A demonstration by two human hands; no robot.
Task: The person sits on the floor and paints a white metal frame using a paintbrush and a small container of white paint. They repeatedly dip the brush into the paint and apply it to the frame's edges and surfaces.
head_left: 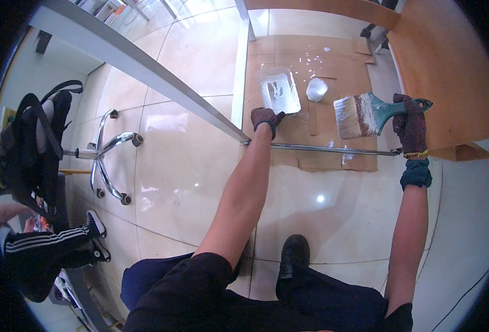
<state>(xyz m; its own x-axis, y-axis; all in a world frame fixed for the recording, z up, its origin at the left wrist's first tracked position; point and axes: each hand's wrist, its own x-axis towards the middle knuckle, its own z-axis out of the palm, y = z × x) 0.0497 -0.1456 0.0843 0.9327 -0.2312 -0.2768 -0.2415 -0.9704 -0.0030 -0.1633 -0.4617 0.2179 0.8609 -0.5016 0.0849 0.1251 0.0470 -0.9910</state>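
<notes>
The left hand [264, 117], gloved, is at the near edge of the clear plastic tray [286, 105], one digit stretched along it and the others mostly curled; I can't tell from here whether it really grips the rim. The right hand [410, 124], gloved too, is closed around the green handle of a wide paintbrush [373, 113], bristles pointing left. The tray, streaked with white paint, lies on flattened cardboard [347, 69] on the floor, with a white cup [316, 89] just beside it.

To my mind, the tray wants a firm hold at its rim, since it looks light, and the bristles should be kept level over the cardboard, clear of the cup.

A metal rail [333, 148] runs across on the near side, under the left forearm, and could catch an elbow. A white beam [150, 69] slants in from the left, and a wooden panel [455, 77] hems in the right. Further left are a chair base [98, 153] and somebody's striped trouser leg [42, 240].
</notes>
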